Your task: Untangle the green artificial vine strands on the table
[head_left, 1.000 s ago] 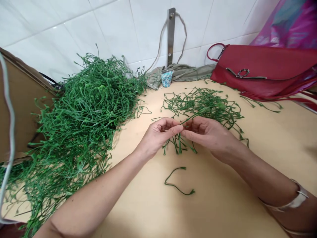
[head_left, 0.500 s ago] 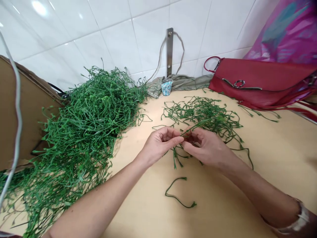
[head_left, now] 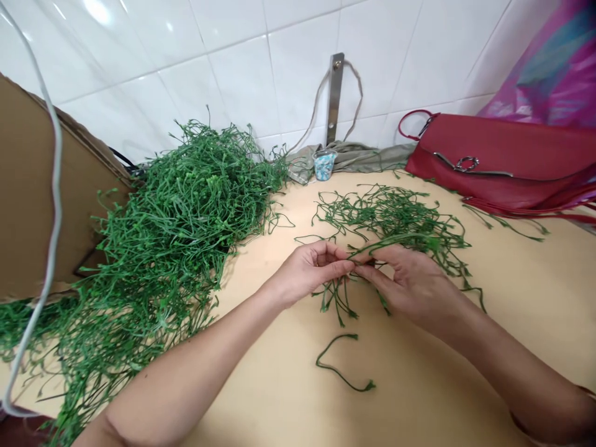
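Note:
My left hand (head_left: 321,268) is pinched on a few thin green stems (head_left: 395,239) that look artificial, with small forked tips. Close against it, my right hand (head_left: 412,279) has its thumb and fingertips closed on the same stems. Their long ends reach over the right hand, and several tips hang below the fingers. Just behind the hands lies a loose tangle of similar stems (head_left: 395,208). One bent single stem (head_left: 326,365) rests on the table nearer to me. The exact grip point is partly hidden by the fingers.
A large heap of green stems (head_left: 186,211) spreads at left beside a cardboard box (head_left: 41,198), with a white cable (head_left: 56,186) hanging in front. A small blue-patterned cup (head_left: 325,166) stands near the tiled wall. At right are a red handbag (head_left: 503,149) and a pink plastic bag (head_left: 549,74).
The scene has shifted slightly right in view. My right fingers have closed in beside the left ones, and the stems now lie lower, across the right hand.

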Tool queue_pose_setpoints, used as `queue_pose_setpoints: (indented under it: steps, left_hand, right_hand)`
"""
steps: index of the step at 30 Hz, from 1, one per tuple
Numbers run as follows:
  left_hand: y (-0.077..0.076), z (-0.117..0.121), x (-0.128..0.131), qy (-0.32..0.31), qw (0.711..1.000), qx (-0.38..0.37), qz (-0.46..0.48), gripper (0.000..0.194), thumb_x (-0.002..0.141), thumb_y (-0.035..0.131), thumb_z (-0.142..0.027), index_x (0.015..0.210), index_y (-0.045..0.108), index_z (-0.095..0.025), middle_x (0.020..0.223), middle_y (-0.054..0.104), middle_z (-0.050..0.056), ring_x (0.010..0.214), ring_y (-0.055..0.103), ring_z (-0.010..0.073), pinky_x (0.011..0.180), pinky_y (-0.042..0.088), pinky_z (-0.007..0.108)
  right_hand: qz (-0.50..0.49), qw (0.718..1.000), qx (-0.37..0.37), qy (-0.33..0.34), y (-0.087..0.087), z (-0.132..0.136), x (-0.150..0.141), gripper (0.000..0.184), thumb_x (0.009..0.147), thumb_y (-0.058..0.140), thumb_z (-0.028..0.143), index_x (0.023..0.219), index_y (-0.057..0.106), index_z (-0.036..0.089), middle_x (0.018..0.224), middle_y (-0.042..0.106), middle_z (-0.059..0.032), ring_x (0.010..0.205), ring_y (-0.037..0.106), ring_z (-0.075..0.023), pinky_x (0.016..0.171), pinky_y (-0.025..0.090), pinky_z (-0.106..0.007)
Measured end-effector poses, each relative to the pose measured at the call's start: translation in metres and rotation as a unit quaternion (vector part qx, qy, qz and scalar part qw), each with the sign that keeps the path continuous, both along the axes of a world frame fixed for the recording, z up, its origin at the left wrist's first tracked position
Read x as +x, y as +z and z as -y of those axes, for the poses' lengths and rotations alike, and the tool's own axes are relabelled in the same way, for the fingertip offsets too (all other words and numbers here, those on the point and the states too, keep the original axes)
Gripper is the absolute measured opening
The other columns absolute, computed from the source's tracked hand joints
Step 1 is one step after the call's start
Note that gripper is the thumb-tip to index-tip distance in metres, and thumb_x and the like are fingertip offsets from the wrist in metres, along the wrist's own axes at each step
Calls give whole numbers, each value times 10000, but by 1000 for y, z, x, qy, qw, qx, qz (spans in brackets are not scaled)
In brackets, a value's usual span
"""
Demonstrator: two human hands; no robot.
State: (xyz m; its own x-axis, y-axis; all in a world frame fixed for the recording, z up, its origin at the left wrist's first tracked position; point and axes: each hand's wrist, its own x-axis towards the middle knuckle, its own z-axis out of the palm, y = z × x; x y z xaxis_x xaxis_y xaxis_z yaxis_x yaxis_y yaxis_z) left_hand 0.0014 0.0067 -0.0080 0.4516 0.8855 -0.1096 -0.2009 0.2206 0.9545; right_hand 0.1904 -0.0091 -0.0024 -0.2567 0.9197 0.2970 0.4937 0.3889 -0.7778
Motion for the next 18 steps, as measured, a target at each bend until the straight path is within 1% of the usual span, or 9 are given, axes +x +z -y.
queue_pose_setpoints:
  steps: [2, 5, 8, 9, 11, 13, 15, 16, 18]
  left_hand:
    - [2, -1, -2, -9, 1000, -7, -1, 486, 608, 926, -462, 833, 661, -122, 753, 663, -6, 661, 601, 74, 678, 446, 246]
    - [11, 5, -5, -36, 999, -13, 9, 462, 622, 924, -451, 821, 661, -128, 741, 656, -7, 655, 608, 81, 682, 454, 256]
    - [23, 15, -10, -111, 994, -14, -1, 409, 667, 906, -430, 826, 658, -146, 729, 665, -2, 663, 628, 100, 674, 463, 263]
    - [25, 17, -11, -120, 993, -9, -3, 397, 676, 901, -426, 832, 660, -151, 732, 669, 0, 676, 634, 105, 677, 464, 263]
    - [24, 17, -11, -69, 998, 7, 14, 396, 667, 908, -416, 829, 660, -153, 726, 661, -10, 691, 625, 96, 693, 457, 252]
    - [18, 12, -10, 20, 999, 11, 44, 399, 647, 918, -399, 821, 658, -152, 725, 644, -26, 679, 588, 74, 692, 440, 236]
    - [12, 7, -8, 88, 994, 2, 65, 385, 647, 916, -376, 815, 652, -151, 729, 632, -37, 654, 544, 55, 671, 418, 222]
    - [10, 5, -8, 111, 991, 0, 69, 374, 653, 912, -365, 810, 649, -151, 726, 625, -42, 642, 525, 49, 659, 406, 217]
    - [8, 3, -7, 137, 988, 6, 74, 355, 661, 905, -348, 802, 645, -153, 716, 612, -49, 634, 507, 46, 650, 393, 214]
  right_hand:
    - [55, 997, 57, 1, -6, -4, 7, 181, 874, 599, 372, 770, 701, 264, 813, 723, -63, 779, 666, -245, 734, 538, -390]
    - [105, 991, 89, 1, -11, -12, 24, 168, 879, 600, 355, 769, 704, 281, 782, 692, -62, 768, 640, -257, 687, 507, -387]
    - [99, 990, 94, -21, -5, -20, 39, 167, 887, 589, 339, 757, 678, 284, 758, 668, -57, 690, 599, -251, 628, 467, -386]
    - [95, 990, 96, -36, -1, -21, 42, 154, 888, 596, 340, 765, 669, 286, 757, 668, -54, 671, 592, -249, 624, 462, -389]
    - [90, 987, 113, -76, 7, -21, 40, 115, 897, 596, 320, 821, 675, 286, 810, 699, -70, 722, 622, -268, 689, 482, -414]
    - [92, 978, 156, -108, 12, -19, 32, 155, 915, 545, 279, 883, 696, 274, 954, 738, -124, 894, 661, -323, 834, 489, -476]
    - [81, 971, 197, -109, 13, -15, 22, 197, 924, 518, 276, 919, 714, 260, 1084, 736, -159, 1046, 649, -358, 946, 459, -524]
    - [68, 973, 198, -98, 12, -13, 16, 196, 925, 527, 297, 927, 718, 257, 1082, 735, -156, 1050, 650, -354, 944, 465, -521]
    - [32, 988, 135, -65, 10, -7, 6, 200, 930, 554, 366, 934, 719, 255, 980, 735, -116, 939, 669, -305, 845, 508, -464]
